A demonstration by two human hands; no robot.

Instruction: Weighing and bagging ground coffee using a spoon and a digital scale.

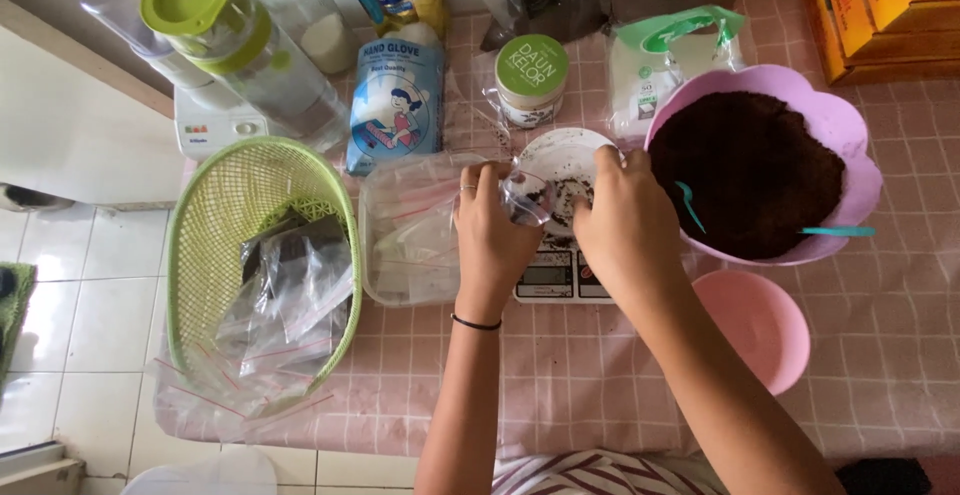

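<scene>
step: filling a small clear bag (527,195) over the white plate (560,155) on the scale (555,275)
left hand (492,230): clamped on bag
right hand (622,220): pinching bag's mouth
next: probably needs more dark powder from the purple bowl (850,125), right

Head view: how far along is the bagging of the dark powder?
Done: the green basket already holds several filled zip bags. In hand: the left hand and right hand hold a small clear bag over the white dish on the scale. Left: the purple bowl is mostly full of dark powder, and empty bags wait in the clear tray.
</scene>
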